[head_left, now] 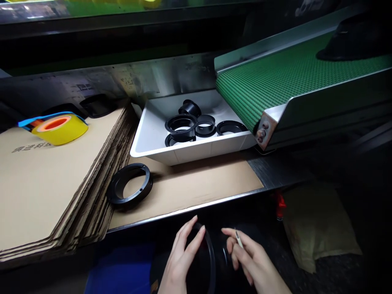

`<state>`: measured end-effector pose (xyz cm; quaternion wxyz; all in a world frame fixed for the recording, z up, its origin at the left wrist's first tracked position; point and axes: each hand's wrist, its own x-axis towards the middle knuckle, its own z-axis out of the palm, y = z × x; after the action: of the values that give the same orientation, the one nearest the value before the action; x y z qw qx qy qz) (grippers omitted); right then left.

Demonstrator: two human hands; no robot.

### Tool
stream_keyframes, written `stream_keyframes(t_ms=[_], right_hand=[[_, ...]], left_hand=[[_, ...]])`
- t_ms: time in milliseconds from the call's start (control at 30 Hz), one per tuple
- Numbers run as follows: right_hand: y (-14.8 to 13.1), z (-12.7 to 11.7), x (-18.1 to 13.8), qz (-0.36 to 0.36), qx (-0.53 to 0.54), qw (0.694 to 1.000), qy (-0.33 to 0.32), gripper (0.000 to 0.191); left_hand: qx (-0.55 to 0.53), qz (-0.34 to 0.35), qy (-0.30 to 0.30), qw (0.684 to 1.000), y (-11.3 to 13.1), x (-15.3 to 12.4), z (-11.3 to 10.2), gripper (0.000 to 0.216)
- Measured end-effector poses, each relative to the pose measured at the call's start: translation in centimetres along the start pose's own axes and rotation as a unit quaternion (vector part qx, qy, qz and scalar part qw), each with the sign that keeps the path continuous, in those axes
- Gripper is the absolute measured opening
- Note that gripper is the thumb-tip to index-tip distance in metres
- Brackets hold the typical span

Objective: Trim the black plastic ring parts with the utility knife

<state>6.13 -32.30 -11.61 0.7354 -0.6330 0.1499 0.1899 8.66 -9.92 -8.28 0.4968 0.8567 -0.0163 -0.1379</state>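
Note:
At the bottom middle, my left hand (183, 255) is closed on a black flanged ring (210, 253); its rim shows between thumb and fingers, and the rest blends into the dark background. To its right, my right hand (252, 257) pinches a small thin tool (239, 239) with a pale body and a dark tip, much of it hidden in the fingers. The tool is apart from the ring. Just beyond my left hand, another black ring (143, 190) leans tilted against the cardboard stack on the table.
A white tray (139, 143) holds several black rings (181, 122). A green conveyor belt (284, 69) slopes down to the tray's right end, with a black part (352, 38) on it. Flat cardboard (39, 192) is stacked at left, bearing a yellow tape roll (65, 132).

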Motion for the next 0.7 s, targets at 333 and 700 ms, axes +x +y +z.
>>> stream_keyframes(t_ms=[333, 700], right_hand=[[-0.7, -0.1, -0.2, -0.368, -0.199, 0.908, -0.018, 0.044], [-0.2, -0.3, -0.3, -0.408, -0.228, 0.882, -0.065, 0.052]], left_hand=[[0.019, 0.073, -0.04, 0.996, 0.4, -0.3, -0.4, 0.046], [-0.05, -0.027, -0.047, 0.997, 1.2, 0.1, -0.2, 0.04]])
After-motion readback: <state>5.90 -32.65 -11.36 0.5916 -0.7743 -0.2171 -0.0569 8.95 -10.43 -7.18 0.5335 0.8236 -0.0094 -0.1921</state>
